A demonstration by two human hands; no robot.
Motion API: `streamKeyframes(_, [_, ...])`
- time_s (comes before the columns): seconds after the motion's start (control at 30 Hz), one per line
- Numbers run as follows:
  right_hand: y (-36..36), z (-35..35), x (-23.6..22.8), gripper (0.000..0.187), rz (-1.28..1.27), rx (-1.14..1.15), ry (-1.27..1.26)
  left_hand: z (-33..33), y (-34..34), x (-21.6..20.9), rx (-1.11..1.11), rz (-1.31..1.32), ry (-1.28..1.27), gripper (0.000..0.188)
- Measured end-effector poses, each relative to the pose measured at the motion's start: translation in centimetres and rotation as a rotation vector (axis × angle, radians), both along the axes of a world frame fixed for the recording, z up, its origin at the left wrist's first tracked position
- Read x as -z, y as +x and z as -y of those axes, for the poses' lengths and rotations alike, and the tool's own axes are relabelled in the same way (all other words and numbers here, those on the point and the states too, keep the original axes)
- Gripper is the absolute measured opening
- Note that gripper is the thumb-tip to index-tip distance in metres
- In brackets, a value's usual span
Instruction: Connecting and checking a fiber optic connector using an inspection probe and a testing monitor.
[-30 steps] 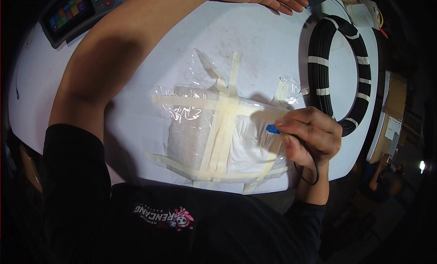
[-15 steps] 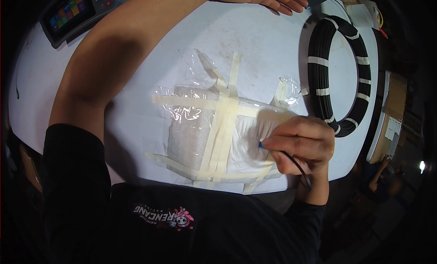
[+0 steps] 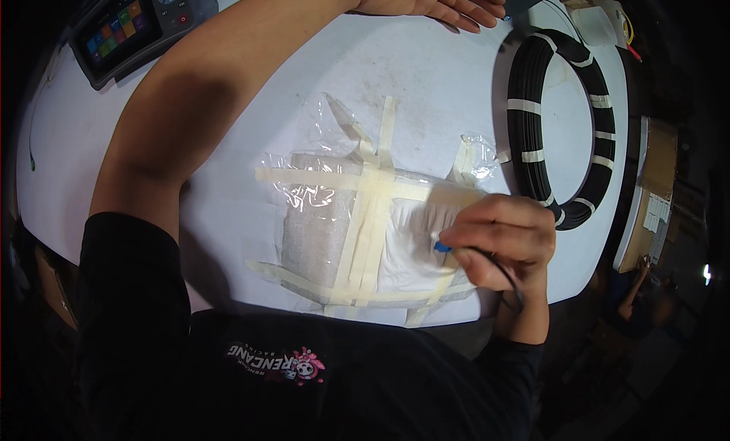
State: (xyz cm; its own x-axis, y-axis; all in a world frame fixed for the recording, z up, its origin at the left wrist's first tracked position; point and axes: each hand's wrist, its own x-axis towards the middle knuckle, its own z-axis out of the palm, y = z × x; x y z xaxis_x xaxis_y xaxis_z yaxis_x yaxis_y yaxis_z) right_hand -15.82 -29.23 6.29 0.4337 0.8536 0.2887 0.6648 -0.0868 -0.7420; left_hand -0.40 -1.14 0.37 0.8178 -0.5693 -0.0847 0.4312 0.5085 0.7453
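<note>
My right hand (image 3: 506, 239) pinches a thin black cable (image 3: 498, 268) close to its end, where a blue connector (image 3: 442, 246) sticks out past my fingertips. The connector is over a white crinkled cloth (image 3: 411, 247). That cloth lies beside a grey foam pad (image 3: 313, 247); clear plastic film and strips of cream masking tape (image 3: 368, 236) hold both down. Whether the connector touches the cloth, I cannot tell. At the far side of the table, my left hand (image 3: 441, 1) lies palm up with its fingers stretched out, holding nothing visible.
A large coil of black cable (image 3: 526, 133), bound with white bands, lies on the white table (image 3: 251, 129) at the right. A handheld tester with a colour screen (image 3: 118, 38) stands at the far left. Cardboard (image 3: 655, 163) and another person's arm (image 3: 633, 293) show beyond the right edge.
The whole view has shifted slightly. The connector has turned a little in my right hand, and more of its blue side shows. My left hand stays open at the far side.
</note>
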Motion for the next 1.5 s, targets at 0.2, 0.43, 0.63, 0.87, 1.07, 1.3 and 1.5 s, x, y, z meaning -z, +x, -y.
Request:
streamKeyframes(0.2, [-0.1,0.3,-0.2,0.015,-0.003,0.174,-0.067,0.2,0.1,-0.4,-0.026,-0.004,0.014,0.106])
streamKeyframes(0.43, [0.9,-0.3,-1.1,0.022,-0.064,-0.047,-0.036,-0.3,0.7,0.3,0.016,-0.082,-0.011,0.109])
streamKeyframes(0.63, [4.0,-2.2,-2.8,0.030,0.412,0.364,0.124,0.1,-0.4,-1.1,-0.057,0.026,0.070,0.100])
streamKeyframes(0.87, [9.1,-9.1,-1.4,0.035,0.697,0.495,0.237,-0.2,-0.4,-0.6,-0.038,-0.025,-0.056,0.083])
streamKeyframes(1.07, [12.7,-8.8,-2.3,0.032,0.980,0.355,0.158,0.3,-1.3,-1.8,-0.148,-0.081,0.004,0.087])
streamKeyframes(1.3, [14.5,-7.5,-1.6,0.032,1.030,0.314,0.246,-0.2,-0.6,-1.2,-0.085,-0.022,0.028,0.081])
streamKeyframes(1.5, [13.9,-8.0,-1.0,0.031,0.998,0.301,0.223,0.1,-0.9,-1.6,-0.159,-0.034,0.057,0.089])
